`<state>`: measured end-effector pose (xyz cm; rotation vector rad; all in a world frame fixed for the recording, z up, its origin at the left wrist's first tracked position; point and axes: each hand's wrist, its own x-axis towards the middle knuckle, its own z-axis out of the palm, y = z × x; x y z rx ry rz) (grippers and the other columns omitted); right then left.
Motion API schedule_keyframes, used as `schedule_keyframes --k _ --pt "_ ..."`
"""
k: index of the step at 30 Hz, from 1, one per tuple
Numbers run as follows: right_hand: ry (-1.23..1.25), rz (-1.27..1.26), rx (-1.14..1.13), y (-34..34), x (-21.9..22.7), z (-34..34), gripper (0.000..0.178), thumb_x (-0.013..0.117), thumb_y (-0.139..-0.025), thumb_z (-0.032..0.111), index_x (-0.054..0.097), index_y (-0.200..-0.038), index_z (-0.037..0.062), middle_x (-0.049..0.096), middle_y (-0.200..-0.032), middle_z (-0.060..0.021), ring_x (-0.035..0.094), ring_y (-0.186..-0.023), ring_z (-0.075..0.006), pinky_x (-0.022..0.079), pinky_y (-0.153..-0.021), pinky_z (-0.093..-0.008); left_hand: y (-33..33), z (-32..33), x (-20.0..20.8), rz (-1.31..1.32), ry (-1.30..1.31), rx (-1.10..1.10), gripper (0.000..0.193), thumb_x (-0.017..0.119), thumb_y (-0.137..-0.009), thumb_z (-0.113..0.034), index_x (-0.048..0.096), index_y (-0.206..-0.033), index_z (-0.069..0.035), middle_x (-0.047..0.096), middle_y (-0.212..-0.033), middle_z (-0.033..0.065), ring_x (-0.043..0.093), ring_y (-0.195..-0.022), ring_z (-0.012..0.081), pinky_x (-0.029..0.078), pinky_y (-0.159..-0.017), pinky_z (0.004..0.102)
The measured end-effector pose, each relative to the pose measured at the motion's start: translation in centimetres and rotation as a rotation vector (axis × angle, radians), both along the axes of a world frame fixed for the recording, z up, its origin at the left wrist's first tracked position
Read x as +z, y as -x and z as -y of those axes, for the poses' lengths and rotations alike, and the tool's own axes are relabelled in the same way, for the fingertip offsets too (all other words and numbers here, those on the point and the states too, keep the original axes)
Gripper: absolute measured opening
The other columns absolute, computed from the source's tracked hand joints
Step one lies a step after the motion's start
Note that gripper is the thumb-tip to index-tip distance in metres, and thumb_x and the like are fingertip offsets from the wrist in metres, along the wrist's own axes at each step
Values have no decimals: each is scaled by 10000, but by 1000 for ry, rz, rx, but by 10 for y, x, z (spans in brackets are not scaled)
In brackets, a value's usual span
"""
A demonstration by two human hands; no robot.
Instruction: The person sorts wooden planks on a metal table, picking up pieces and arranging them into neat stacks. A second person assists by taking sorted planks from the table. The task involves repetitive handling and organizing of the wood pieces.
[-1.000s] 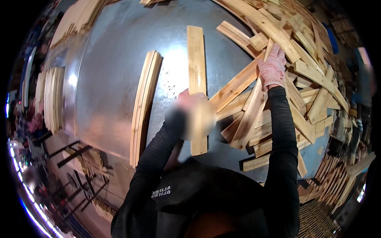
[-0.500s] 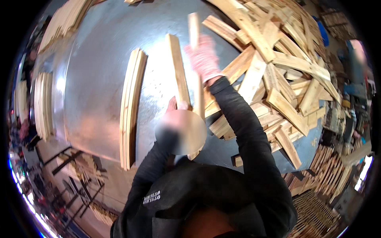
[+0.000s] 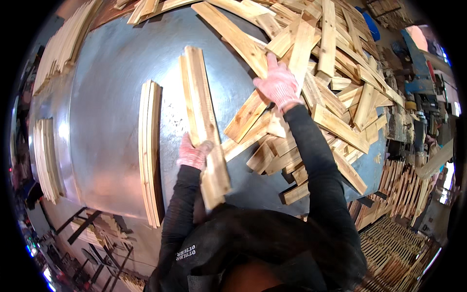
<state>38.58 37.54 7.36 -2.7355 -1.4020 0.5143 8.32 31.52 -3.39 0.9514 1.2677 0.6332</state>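
In a pink knit glove, my left hand (image 3: 194, 154) is wrapped round the lower part of two long wooden slats (image 3: 200, 100) laid side by side, their far ends tilted slightly left. The near ends reach close to my body. My right hand (image 3: 280, 83), gloved alike, is over the heap of loose wooden slats (image 3: 331, 46) at the right. Its fingers are spread, with no slat gripped between them. Beside its fingertips lies a long slat (image 3: 236, 39) slanting up to the left. Left of my left hand stands a neat bundle of slats (image 3: 150, 151) on the metal table.
The grey metal table (image 3: 109, 121) carries more stacked slats (image 3: 44, 158) at its left edge and a larger stack (image 3: 63, 48) at the far left. Slatted wood piles (image 3: 394, 258) lie beyond the table at the lower right. Dark metal frames stand at the lower left.
My right hand has let go of the slat it held and moved right over the heap. That slat now lies against the other one in my left hand. The view has shifted slightly.
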Motion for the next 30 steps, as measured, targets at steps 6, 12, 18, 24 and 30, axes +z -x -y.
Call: schedule_keyframes --k 6,12,18,24,30 --pt "-228 -115 142 30 -6 84 853 742 -733 412 419 -1405 -2 573 -1191 -265 538 -1124 -400 438 -976 -457 86 12 65 -1126 -260 -349 558 671 -771 -324 508 -1235 -61 612 -1105 197 605 -1009 371 484 -869 476" --pt "-228 -134 101 41 -23 120 886 795 -732 331 364 -1462 76 530 -1292 -236 497 -1210 -399 416 -1034 -445 132 42 71 -1563 -598 -287 664 765 -678 -373 543 -1224 -66 381 -1424 235 380 -1324 389 293 -1082 547" --pt "-265 -486 21 72 -39 132 812 789 -781 274 392 -1447 35 519 -1345 -235 547 -1186 -336 448 -1000 -385 142 31 68 -1260 -72 -314 1132 786 -682 -421 123 -1514 -31 401 -1399 254 431 -1284 396 379 -1055 473" --pt "-279 -818 -84 131 -39 127 779 769 -806 244 389 -1441 0 575 -1238 -198 586 -1043 -258 478 -913 -330 157 13 77 -1195 15 -411 1160 787 -685 -484 111 -1512 -30 411 -1379 256 459 -1240 389 387 -1037 481" --pt "-205 -1113 -117 160 -65 135 741 751 -831 223 389 -1443 12 595 -1138 -136 602 -927 -187 509 -818 -300 161 22 68 -1273 -140 -443 1141 763 -704 -447 89 -1520 -21 455 -1341 258 514 -1212 350 419 -1022 438"
